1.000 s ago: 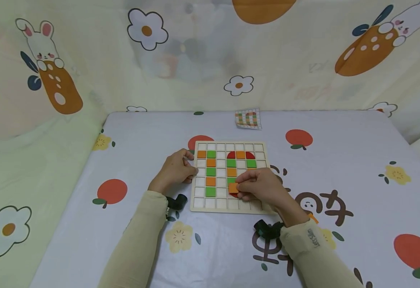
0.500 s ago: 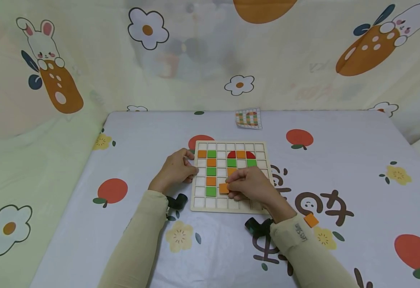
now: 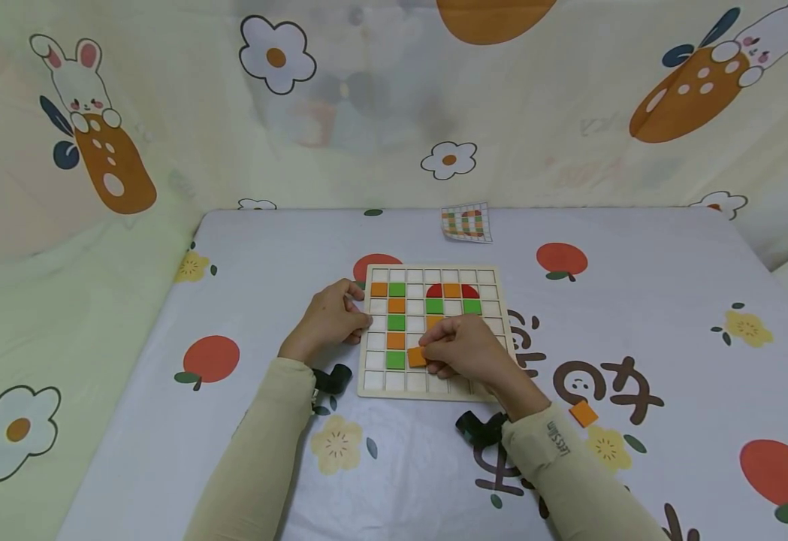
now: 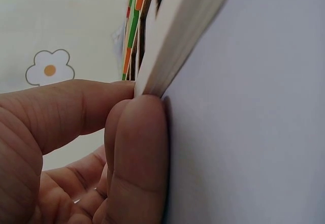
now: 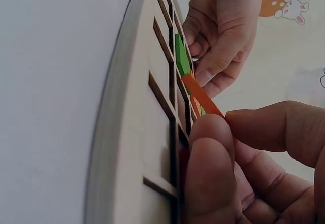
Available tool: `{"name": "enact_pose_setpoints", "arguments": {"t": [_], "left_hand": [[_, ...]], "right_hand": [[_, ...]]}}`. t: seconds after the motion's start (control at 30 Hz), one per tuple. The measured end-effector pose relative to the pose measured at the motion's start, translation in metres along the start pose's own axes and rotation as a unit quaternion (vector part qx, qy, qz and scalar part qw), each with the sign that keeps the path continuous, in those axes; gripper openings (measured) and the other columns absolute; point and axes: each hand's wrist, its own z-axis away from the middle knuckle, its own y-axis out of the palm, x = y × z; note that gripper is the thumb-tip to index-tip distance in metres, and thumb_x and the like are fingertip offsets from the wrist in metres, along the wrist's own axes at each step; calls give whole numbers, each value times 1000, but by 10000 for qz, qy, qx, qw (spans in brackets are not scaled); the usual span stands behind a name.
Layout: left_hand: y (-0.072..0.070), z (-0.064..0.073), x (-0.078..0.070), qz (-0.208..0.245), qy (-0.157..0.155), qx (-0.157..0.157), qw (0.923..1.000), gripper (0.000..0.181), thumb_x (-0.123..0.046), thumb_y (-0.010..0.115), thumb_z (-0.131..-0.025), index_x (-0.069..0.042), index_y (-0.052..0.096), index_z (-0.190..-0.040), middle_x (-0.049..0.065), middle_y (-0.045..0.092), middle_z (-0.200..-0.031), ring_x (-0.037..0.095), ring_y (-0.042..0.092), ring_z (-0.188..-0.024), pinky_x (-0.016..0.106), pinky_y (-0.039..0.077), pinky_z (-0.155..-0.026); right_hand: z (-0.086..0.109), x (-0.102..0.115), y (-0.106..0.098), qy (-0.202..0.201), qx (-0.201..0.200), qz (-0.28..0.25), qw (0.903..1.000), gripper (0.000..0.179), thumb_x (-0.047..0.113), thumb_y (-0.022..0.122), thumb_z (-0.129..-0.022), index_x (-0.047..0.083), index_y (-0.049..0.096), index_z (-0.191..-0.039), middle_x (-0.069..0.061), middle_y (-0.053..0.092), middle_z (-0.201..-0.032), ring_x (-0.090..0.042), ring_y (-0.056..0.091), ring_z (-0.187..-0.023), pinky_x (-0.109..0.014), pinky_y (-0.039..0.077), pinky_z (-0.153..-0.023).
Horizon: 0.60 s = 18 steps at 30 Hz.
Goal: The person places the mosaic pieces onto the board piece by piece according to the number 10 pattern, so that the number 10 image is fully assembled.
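Note:
A wooden grid board (image 3: 375, 381) lies on the table with colored tiles in some of its cells. My left hand (image 3: 326, 319) grips its left edge; in the left wrist view the fingertips (image 4: 142, 117) meet right at the rim. Between thumb and finger, my right hand (image 3: 471, 349) pinches an orange square tile (image 3: 416, 358). That tile is tilted over the cell just right of a green tile (image 3: 396, 361), its far edge close to the green one in the right wrist view. The right hand hides several cells of the board's lower right part.
A loose orange tile (image 3: 583, 414) lies on the printed cloth, right of the board. Behind the board, a small pattern card (image 3: 466, 223) stands at the table's back edge. Red rounded tiles (image 3: 434, 291) sit in the board's upper right part. A printed curtain (image 3: 366, 150) hangs behind.
My right hand has moved left with the orange tile, from over a red piece to the cell beside the green tile. The loose orange tile has come into fuller view. My left hand stays put.

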Motion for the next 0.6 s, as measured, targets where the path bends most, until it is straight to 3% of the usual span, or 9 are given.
{"name": "enact_pose_setpoints", "arguments": {"t": [0.6], "left_hand": [[1, 0, -1, -55, -52, -32, 10000, 38, -10, 77, -93, -6, 56, -124, 11, 61, -91, 18, 66, -64, 25, 59, -60]], "right_hand": [[1, -2, 1, -118, -7, -62, 9999, 8, 5, 73, -95, -2, 71, -99, -12, 70, -79, -17, 64, -62, -27, 60, -61]]}}
